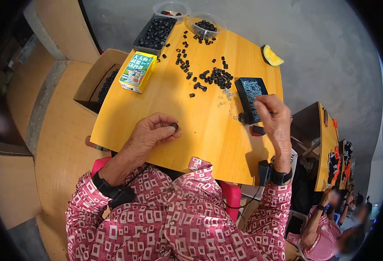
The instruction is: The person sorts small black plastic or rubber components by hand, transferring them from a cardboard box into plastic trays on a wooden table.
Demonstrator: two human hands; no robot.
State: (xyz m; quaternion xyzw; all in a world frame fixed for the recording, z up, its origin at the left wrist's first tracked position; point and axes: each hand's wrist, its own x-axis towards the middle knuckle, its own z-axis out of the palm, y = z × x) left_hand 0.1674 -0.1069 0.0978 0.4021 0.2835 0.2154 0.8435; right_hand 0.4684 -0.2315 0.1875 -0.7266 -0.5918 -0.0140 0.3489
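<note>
Over the near left part of the table, my left hand (151, 132) pinches a small round black plastic part (174, 126) between thumb and fingertips. My right hand (278, 116) is raised at the near right edge of a black tray (244, 96). Its thumb and forefinger are pressed together; whatever they hold is too small to make out. Tiny silvery pieces (253, 89), which look like springs, fill the tray. A few more silvery coils (228, 94) lie scattered on the wood just left of it.
Loose black parts (219, 78) are spread across the table (191, 143). At the far left stand a full black bin (156, 34), a yellow-green carton (138, 71) and clear bowls (205, 24). A melon-like slice (273, 55) sits at the right edge. Another person (320, 235) sits at lower right.
</note>
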